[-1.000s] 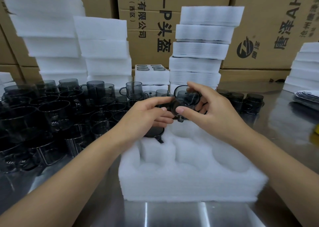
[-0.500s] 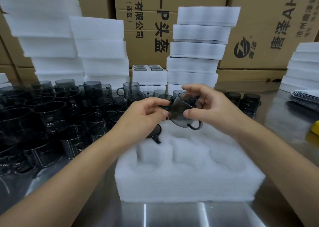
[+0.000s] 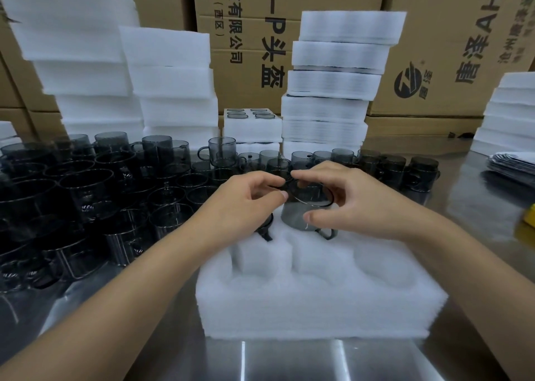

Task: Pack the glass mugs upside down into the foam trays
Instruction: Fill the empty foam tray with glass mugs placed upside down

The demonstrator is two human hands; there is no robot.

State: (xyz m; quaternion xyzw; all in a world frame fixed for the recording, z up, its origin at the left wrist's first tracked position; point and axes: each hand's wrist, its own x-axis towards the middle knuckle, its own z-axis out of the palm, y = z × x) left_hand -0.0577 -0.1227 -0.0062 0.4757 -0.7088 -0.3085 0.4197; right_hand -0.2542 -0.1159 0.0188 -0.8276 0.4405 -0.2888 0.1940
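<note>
The white foam tray [image 3: 312, 302] lies nearest, on the steel table [image 3: 289, 360]. Over its far middle pocket the right hand [image 3: 356, 204] grips a smoky glass mug [image 3: 301, 215], thumb on its side, while the left hand [image 3: 246, 204] pinches the mug's upper edge. A second mug [image 3: 265, 230] sits in the tray's far-left pocket. Beyond the tray stand loose mugs [image 3: 86, 195], then foam stacks [image 3: 338, 76].

One foam tray [image 3: 315, 308] up front, two mugs at it: one held mug [image 3: 301, 221], one seated mug [image 3: 267, 234]; four tall foam stacks [image 3: 338, 71] behind; loose mugs [image 3: 86, 195] beyond counting
</note>
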